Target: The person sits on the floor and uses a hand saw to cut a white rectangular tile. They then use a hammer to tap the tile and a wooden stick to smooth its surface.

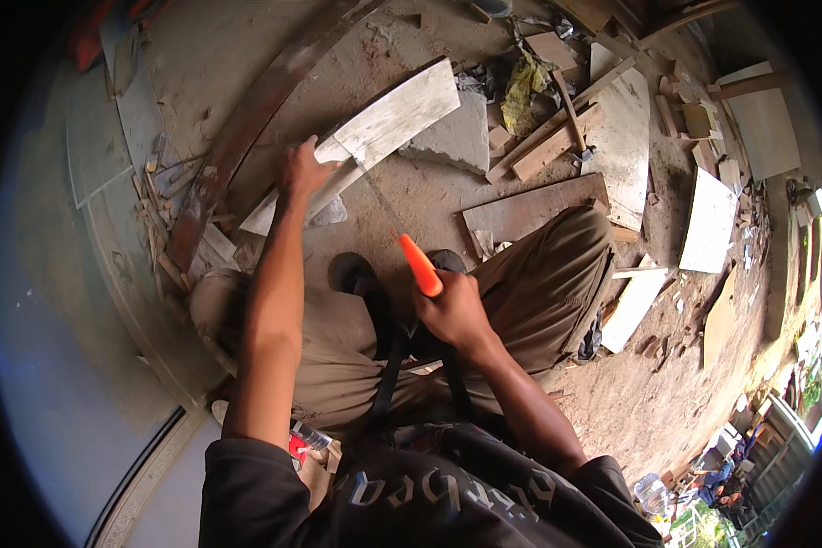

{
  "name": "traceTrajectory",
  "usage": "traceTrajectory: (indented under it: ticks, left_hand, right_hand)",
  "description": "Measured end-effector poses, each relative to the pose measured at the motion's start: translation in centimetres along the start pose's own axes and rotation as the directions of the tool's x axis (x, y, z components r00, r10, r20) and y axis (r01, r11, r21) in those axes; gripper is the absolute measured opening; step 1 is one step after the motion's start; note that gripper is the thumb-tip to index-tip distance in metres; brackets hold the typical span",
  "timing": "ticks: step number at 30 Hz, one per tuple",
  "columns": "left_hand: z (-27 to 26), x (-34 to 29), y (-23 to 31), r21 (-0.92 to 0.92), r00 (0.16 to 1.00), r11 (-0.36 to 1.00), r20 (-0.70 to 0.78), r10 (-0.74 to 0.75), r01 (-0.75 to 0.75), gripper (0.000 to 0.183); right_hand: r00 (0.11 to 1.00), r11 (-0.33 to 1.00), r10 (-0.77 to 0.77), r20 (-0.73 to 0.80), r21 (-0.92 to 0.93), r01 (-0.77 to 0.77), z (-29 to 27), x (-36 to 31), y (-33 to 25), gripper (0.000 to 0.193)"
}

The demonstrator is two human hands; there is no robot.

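Note:
A long, pale whitewashed board (pixel 397 110) lies slantwise in front of me. Its far right part rests by a grey concrete block (pixel 449 135), and a smaller pale stone (pixel 329 212) sits under its nearer left part. My left hand (pixel 305 170) grips the board around its middle, pressing it down. In my right hand (pixel 457 306) is the orange handle of a handsaw (pixel 420 265). Its thin blade runs away from me to the board's near edge, just right of my left hand. Blade and board meet there; how deep any cut goes is too small to tell.
A dark curved plank (pixel 247 128) lies left of the board. On the right are a hammer (pixel 571 114), a brown plank (pixel 530 212), white panels (pixel 709 222) and crumpled yellow plastic (pixel 522 91). A pale blue surface (pixel 64 365) borders my left side.

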State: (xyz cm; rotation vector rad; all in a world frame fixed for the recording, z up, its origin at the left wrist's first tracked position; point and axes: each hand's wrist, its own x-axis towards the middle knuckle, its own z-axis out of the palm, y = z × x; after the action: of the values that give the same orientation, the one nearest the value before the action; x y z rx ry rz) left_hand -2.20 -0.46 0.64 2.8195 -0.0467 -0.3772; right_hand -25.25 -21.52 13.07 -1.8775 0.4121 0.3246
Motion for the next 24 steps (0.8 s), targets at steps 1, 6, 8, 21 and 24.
traceTrajectory:
  ticks: [1, 6, 8, 21, 24]
  left_hand:
    - [0.7, 0.1, -0.2, 0.021, 1.000, 1.000, -0.018, -0.007, 0.007, 0.074]
    - [0.6, 0.1, 0.5, -0.004, 1.000, 1.000, -0.030, -0.005, 0.005, 0.073]
    - [1.1, 0.0, -1.2, -0.009, 0.999, 0.999, -0.041, 0.034, -0.034, 0.072]
    - [0.5, 2.3, -1.1, -0.058, 0.997, 0.995, -0.023, 0.076, -0.077, 0.081]
    - [1.6, 4.0, -2.1, -0.081, 0.996, 0.993, -0.012, 0.084, -0.085, 0.083]
  right_hand:
    - [1.000, 0.998, 0.016, -0.005, 0.055, -0.016, -0.4, -0.5, -0.5, 0.026]
    - [1.000, 0.985, 0.006, -0.010, -0.172, -0.008, 3.7, 5.4, 1.2, 0.017]
    - [0.998, 0.990, -0.046, 0.045, -0.128, 0.051, 1.1, 0.8, 0.4, 0.018]
    - [0.999, 0.989, -0.047, 0.005, -0.143, 0.047, -0.2, 0.5, 1.6, 0.018]
    - [0.998, 0.992, 0.054, 0.017, -0.116, -0.052, 1.7, 3.4, 1.0, 0.024]
